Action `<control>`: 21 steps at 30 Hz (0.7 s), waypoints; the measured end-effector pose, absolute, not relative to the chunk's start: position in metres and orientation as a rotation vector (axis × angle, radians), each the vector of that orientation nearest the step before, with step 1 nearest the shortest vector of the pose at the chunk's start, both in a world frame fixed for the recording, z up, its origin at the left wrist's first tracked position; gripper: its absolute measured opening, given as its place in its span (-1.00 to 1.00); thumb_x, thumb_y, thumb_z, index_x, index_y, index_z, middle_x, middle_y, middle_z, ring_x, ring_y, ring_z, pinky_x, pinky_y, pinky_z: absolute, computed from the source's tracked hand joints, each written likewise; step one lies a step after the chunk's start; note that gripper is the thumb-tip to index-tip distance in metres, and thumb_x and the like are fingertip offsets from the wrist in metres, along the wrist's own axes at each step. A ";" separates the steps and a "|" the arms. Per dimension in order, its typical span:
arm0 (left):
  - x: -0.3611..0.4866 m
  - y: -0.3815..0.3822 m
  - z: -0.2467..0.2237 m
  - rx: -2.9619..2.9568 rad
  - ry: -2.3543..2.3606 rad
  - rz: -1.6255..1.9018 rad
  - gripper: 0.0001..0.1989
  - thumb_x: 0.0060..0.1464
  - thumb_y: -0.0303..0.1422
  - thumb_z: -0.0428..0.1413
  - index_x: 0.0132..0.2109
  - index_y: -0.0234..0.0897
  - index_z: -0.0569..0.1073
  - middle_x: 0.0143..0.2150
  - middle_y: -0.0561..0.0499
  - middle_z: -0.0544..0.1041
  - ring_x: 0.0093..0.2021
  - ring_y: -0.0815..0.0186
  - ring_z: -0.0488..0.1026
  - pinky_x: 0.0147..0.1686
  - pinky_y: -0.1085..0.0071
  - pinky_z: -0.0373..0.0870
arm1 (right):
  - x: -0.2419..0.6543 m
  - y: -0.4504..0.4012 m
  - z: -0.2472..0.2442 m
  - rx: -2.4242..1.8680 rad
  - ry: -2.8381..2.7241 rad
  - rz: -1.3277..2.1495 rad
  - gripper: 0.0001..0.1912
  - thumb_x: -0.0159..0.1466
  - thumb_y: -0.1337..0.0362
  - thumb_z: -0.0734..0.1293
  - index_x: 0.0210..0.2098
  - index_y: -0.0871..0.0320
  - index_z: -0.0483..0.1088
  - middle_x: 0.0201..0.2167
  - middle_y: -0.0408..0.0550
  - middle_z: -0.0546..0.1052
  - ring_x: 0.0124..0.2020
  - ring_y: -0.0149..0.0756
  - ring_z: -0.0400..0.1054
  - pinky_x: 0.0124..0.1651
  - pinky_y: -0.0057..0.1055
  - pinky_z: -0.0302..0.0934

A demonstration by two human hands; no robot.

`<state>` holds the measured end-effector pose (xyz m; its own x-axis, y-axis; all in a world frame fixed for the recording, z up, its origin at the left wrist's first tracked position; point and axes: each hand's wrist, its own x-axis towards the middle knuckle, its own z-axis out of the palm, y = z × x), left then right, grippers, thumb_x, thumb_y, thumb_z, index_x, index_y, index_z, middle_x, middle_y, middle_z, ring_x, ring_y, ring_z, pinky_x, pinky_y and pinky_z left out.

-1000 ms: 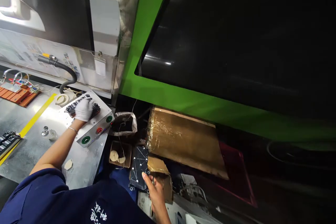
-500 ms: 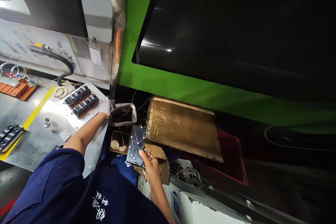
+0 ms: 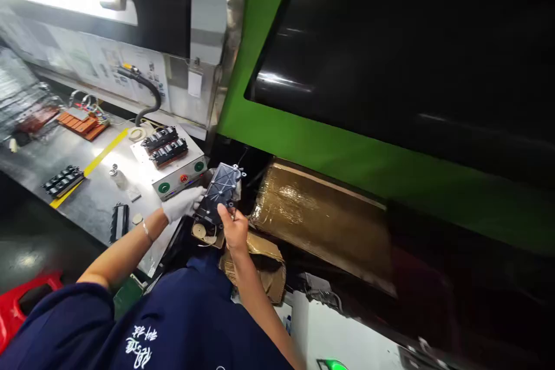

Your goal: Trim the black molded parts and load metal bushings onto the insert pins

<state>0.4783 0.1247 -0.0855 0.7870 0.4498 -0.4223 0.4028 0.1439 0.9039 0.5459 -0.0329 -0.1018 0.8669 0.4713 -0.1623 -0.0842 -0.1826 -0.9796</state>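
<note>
A flat dark metal cover with raised ribs (image 3: 220,189) is held up in front of me, tilted, over the gap beside the bench. My right hand (image 3: 235,231), bare, grips its lower right corner with the thumb on top. My left hand (image 3: 186,203), in a white glove, closes on its left edge; its fingertips are partly hidden there. Left of the hands, two black assemblies with silver cylinders (image 3: 169,153) rest on a white control box (image 3: 180,184) with green and red buttons on its front.
The metal bench (image 3: 102,170) carries another black assembly (image 3: 64,181), a black strip part (image 3: 119,222), a small clear bottle (image 3: 117,176) and orange blocks (image 3: 82,123). Cardboard boxes (image 3: 325,214) lie to the right under a green machine (image 3: 303,121). A red stool (image 3: 30,300) stands lower left.
My left hand has left the control box and come to the cover's left edge. My right hand has raised the cover up and forward. The view has shifted left, showing more of the bench.
</note>
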 end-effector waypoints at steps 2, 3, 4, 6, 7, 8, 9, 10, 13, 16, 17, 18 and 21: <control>0.420 0.103 -0.076 1.419 0.757 0.092 -0.47 0.01 -0.05 0.19 0.01 -0.36 0.42 -0.09 -0.17 0.57 -0.19 0.20 0.53 -0.17 0.22 0.48 | 0.532 -0.028 -0.094 -1.770 -0.577 0.620 -0.45 0.01 -0.22 0.36 -0.66 0.16 0.29 -0.72 -0.22 0.26 -0.60 -0.46 0.09 -0.51 -0.46 0.07; 0.392 0.095 -0.071 1.408 0.790 0.157 -0.46 -0.01 -0.08 0.21 0.02 -0.35 0.40 -0.05 -0.16 0.56 -0.15 0.19 0.52 -0.13 0.22 0.46 | 0.526 -0.027 -0.088 -1.792 -0.688 0.632 -0.47 0.04 -0.20 0.36 -0.64 0.17 0.35 -0.71 -0.20 0.30 -0.60 -0.44 0.14 -0.50 -0.45 0.10; 0.365 0.088 -0.065 1.422 0.830 0.216 -0.46 -0.05 -0.13 0.24 0.03 -0.34 0.40 -0.03 -0.15 0.55 -0.10 0.18 0.51 -0.09 0.22 0.45 | 0.522 -0.026 -0.080 -1.799 -0.767 0.605 -0.50 0.06 -0.18 0.36 -0.58 0.18 0.43 -0.66 -0.16 0.38 -0.58 -0.40 0.22 -0.47 -0.44 0.15; 0.315 0.080 -0.053 1.506 0.916 0.258 -0.47 -0.12 -0.23 0.28 0.02 -0.33 0.43 -0.04 -0.11 0.55 -0.06 0.15 0.49 -0.02 0.22 0.41 | 0.516 -0.022 -0.063 -1.769 -0.859 0.513 -0.53 0.06 -0.12 0.40 -0.33 0.19 0.54 -0.44 -0.02 0.55 -0.41 -0.28 0.39 -0.32 -0.38 0.28; 0.292 0.077 -0.046 1.564 0.952 0.232 -0.48 -0.15 -0.28 0.29 0.01 -0.31 0.45 -0.06 -0.08 0.56 -0.06 0.13 0.49 -0.01 0.22 0.41 | 0.514 -0.018 -0.055 -1.734 -0.920 0.528 -0.50 0.03 -0.08 0.44 -0.22 0.18 0.55 -0.30 0.03 0.58 -0.30 -0.22 0.44 -0.24 -0.35 0.32; 0.270 0.075 -0.038 1.616 0.976 0.182 -0.48 -0.17 -0.31 0.28 0.01 -0.30 0.46 -0.09 -0.05 0.57 -0.08 0.13 0.50 -0.02 0.23 0.41 | 0.512 -0.014 -0.048 -1.686 -1.021 0.636 -0.46 -0.03 -0.05 0.49 -0.17 0.18 0.55 -0.22 0.05 0.59 -0.23 -0.17 0.46 -0.19 -0.32 0.34; 0.250 0.072 -0.030 1.653 0.993 0.139 -0.49 -0.18 -0.33 0.28 0.01 -0.27 0.48 -0.12 -0.02 0.58 -0.10 0.14 0.50 -0.04 0.24 0.42 | 0.508 -0.010 -0.042 -1.616 -1.149 0.815 -0.45 -0.07 -0.02 0.52 -0.16 0.17 0.55 -0.20 0.05 0.59 -0.20 -0.15 0.46 -0.17 -0.31 0.35; 0.231 0.069 -0.023 1.672 1.001 0.117 -0.48 -0.19 -0.33 0.28 0.01 -0.25 0.50 -0.13 0.00 0.59 -0.12 0.14 0.51 -0.05 0.24 0.42 | 0.504 -0.005 -0.039 -1.526 -1.267 1.026 -0.47 -0.10 0.00 0.53 -0.20 0.18 0.56 -0.23 0.02 0.60 -0.23 -0.15 0.47 -0.20 -0.32 0.35; 0.183 0.056 -0.009 1.509 1.008 0.279 -0.44 -0.17 -0.21 0.31 0.04 -0.22 0.50 -0.07 -0.05 0.58 -0.05 0.10 0.49 0.02 0.21 0.38 | 0.480 0.005 -0.039 -1.297 -1.301 1.432 -0.56 -0.08 -0.01 0.53 -0.36 0.22 0.56 -0.46 -0.07 0.57 -0.46 -0.28 0.41 -0.42 -0.41 0.28; 0.155 0.034 -0.010 1.029 0.861 0.755 -0.25 -0.17 0.08 0.25 0.14 -0.16 0.42 0.04 -0.14 0.53 0.05 0.02 0.46 0.05 0.07 0.38 | 0.442 0.010 -0.047 -1.231 -0.985 1.403 -0.50 -0.08 -0.09 0.50 -0.40 0.23 0.53 -0.63 -0.16 0.43 -0.68 -0.51 0.15 -0.64 -0.52 -0.02; 0.151 0.026 -0.013 0.888 0.775 0.876 -0.19 -0.24 0.11 0.28 0.16 -0.12 0.40 0.06 -0.15 0.52 0.07 -0.02 0.45 0.04 0.03 0.39 | 0.427 0.011 -0.050 -1.209 -0.919 1.386 -0.49 -0.08 -0.12 0.49 -0.41 0.23 0.52 -0.67 -0.19 0.38 -0.71 -0.55 0.05 -0.67 -0.52 -0.11; 0.149 0.018 -0.017 0.785 0.702 0.949 -0.16 -0.31 0.07 0.34 0.15 -0.11 0.40 0.09 -0.16 0.51 0.10 -0.05 0.43 0.05 -0.02 0.38 | 0.410 0.013 -0.052 -1.189 -0.890 1.379 -0.48 -0.07 -0.14 0.48 -0.42 0.23 0.51 -0.68 -0.21 0.35 -0.72 -0.58 -0.02 -0.67 -0.52 -0.16; 0.154 0.001 -0.034 0.597 0.716 0.972 -0.40 -0.25 -0.27 0.40 0.02 -0.23 0.51 0.00 -0.20 0.56 0.11 -0.08 0.43 0.11 -0.12 0.33 | 0.361 0.022 -0.058 -1.158 -0.992 1.410 -0.49 -0.05 -0.11 0.48 -0.35 0.22 0.50 -0.63 -0.20 0.37 -0.67 -0.57 0.01 -0.63 -0.51 -0.09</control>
<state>0.1536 0.0007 -0.0341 0.3751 0.8869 -0.2696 -0.5205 0.4421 0.7304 0.3614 0.0217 -0.0576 -0.0227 0.9892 -0.1445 -0.1984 -0.1462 -0.9692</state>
